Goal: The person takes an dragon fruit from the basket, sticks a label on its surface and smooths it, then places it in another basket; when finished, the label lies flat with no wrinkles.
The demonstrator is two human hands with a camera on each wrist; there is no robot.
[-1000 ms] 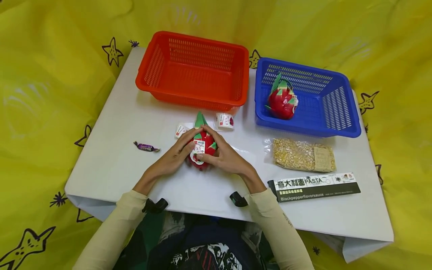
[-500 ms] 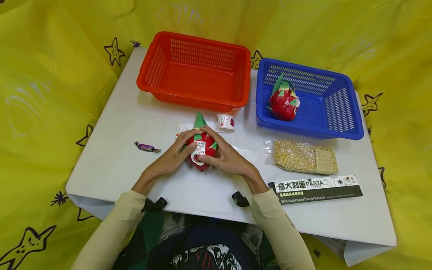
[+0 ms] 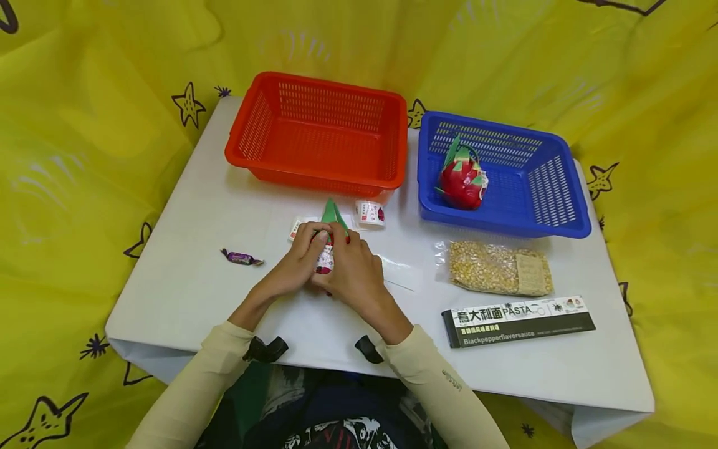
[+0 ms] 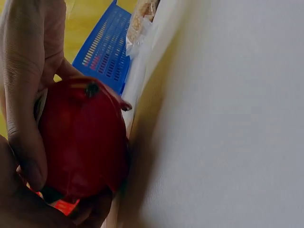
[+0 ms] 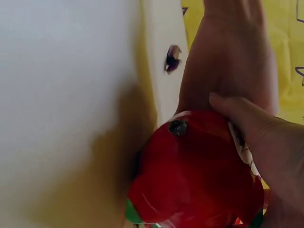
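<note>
Between both hands sits a glossy red dragon fruit (image 4: pixel 85 137) with green leaf tips, its rounded end bearing a dark spot (image 5: pixel 178 127) in the right wrist view. On its upper side a white printed label (image 3: pixel 325 259) shows between the hands in the head view. My left hand (image 3: pixel 294 262) grips the fruit from the left, thumb near its top. Curled over the right side and top is my right hand (image 3: pixel 356 274), its thumb along the label's lower edge. Both hands hide much of the fruit.
Behind the fruit lie a roll of labels (image 3: pixel 370 214) and a white label sheet (image 3: pixel 296 229). A red basket (image 3: pixel 314 184) and a blue basket (image 3: pixel 499 227) holding another dragon fruit (image 3: pixel 463 181) stand behind. A candy (image 3: pixel 241 258), corn kernels (image 3: pixel 482 267) and a pasta box (image 3: pixel 521 321) flank the hands.
My right hand has moved left and over the fruit, covering more of its red side; its thumb has shifted down the label. My left hand still holds the left side. The head view has tilted slightly.
</note>
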